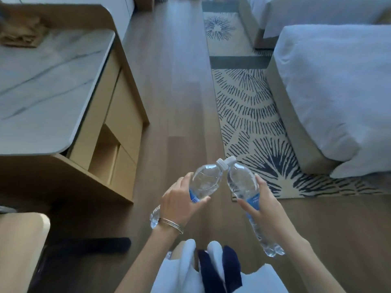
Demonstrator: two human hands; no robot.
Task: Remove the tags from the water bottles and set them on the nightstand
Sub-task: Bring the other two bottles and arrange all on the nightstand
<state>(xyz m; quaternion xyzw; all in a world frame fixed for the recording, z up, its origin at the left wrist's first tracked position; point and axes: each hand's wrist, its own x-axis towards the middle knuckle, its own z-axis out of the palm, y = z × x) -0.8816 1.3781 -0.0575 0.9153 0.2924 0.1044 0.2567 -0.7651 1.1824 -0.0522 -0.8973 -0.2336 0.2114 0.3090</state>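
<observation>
I hold two clear plastic water bottles with blue labels and white caps over the wooden floor. My left hand (179, 199) grips the left bottle (206, 180) round its middle, and bracelets ring that wrist. My right hand (263, 205) grips the right bottle (241, 182) at its label, with the bottle's base pointing back towards me. Both bottles tilt inwards so their caps touch at the top. No tag shows on either bottle. No nightstand is clearly in view.
A marble-topped wooden desk (42, 92) with drawers stands at the left, and a brown folded thing (21, 34) lies at its back. A chair seat (19, 246) sits at the lower left. Two white beds (334, 81) and a patterned rug (249, 115) fill the right.
</observation>
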